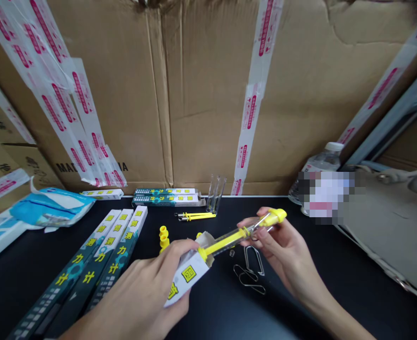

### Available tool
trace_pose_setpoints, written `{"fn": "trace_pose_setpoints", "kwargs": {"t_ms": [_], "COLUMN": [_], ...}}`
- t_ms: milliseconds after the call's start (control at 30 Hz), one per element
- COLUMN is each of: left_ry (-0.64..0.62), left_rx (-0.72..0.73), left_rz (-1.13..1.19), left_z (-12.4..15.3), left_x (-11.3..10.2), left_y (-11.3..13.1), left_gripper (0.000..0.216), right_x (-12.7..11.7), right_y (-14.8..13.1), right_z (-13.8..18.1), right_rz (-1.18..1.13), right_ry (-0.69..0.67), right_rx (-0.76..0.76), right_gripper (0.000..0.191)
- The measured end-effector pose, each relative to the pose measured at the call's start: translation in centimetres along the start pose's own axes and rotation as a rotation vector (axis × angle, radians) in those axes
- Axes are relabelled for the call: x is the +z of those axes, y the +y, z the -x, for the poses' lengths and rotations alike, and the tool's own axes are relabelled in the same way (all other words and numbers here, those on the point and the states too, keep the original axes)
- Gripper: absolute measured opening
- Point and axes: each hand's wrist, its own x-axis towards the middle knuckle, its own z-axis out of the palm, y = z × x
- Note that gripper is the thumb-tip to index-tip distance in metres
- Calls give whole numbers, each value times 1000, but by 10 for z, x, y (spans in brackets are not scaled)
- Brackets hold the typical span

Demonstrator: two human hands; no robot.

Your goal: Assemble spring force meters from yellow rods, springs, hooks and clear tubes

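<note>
My left hand (148,278) is wrapped round a slim white carton (190,271) with yellow lettering, its open end tilted up to the right. A clear tubular spring scale (226,242) with a yellow core spans the carton's mouth, its lower end at or just inside the flaps. At its upper end, my right hand (275,250) pinches the tube near the yellow cap and a metal hook. Beneath that hand lie large metal wire hooks (253,278). Yellow caps (163,238) stand behind the carton, partly hidden by my left hand.
Several printed cartons (102,255) lie at left, with more cartons (168,197) at the back. Clear tubes (215,193) stand near yellow scale cores (196,216). A blue packet (53,208) is far left; a bottle (321,163) and beige bag (392,226) are right. Cardboard (201,94) walls the back.
</note>
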Motion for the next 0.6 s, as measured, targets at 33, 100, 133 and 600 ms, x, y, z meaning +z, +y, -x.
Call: {"fn": "trace_pose_setpoints", "kwargs": {"t_ms": [33,100,133,600], "left_ry": [-7,-23,-34,-40], "left_rx": [8,18,22,21], "left_rz": [-4,1,6,68], "left_z": [0,-1,-1,-6], "left_x": [0,-1,-1,11], "left_y": [1,3,5,4], "left_gripper": [56,57,57,71], "right_x": [2,9,13,47], "right_y": [2,6,7,26], "right_z": [2,8,10,22], "right_rz": [1,3,2,9], "right_ry": [-14,-41,-49,38], "right_rx": [18,59,75,157], "right_gripper": [28,31,33,42]}}
